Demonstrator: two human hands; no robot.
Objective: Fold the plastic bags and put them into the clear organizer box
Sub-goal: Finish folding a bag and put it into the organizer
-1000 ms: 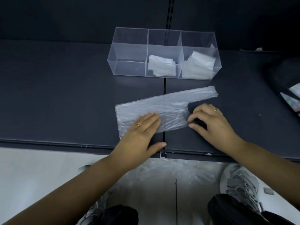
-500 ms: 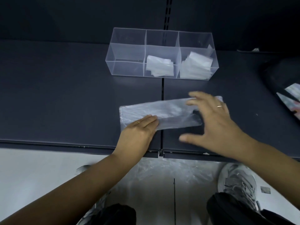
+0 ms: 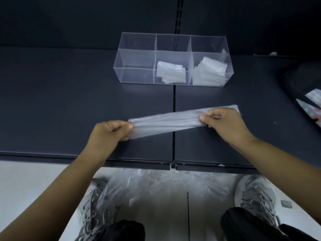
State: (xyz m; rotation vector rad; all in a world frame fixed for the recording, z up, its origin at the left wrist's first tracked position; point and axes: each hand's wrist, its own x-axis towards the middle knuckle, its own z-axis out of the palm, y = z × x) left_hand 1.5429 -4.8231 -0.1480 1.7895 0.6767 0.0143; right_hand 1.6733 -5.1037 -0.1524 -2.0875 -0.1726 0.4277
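Note:
A translucent plastic bag [image 3: 166,123], folded into a long narrow strip, stretches across the dark shelf between my hands. My left hand [image 3: 108,133] pinches its left end and my right hand [image 3: 224,121] pinches it near the right end. The clear organizer box [image 3: 137,49] stands behind, with three compartments. Its left one holds nothing I can see, the middle one holds folded bags [image 3: 171,72], and the right one a taller stack of folded bags [image 3: 209,72].
A heap of loose plastic bags [image 3: 161,185] lies on the floor between my shoes, below the shelf's front edge [image 3: 83,156]. A dark bag or case [image 3: 302,87] sits at the shelf's right side.
The bag went from a wide flat sheet to a narrow strip. Both hands shifted from pressing it flat to pinching its two ends.

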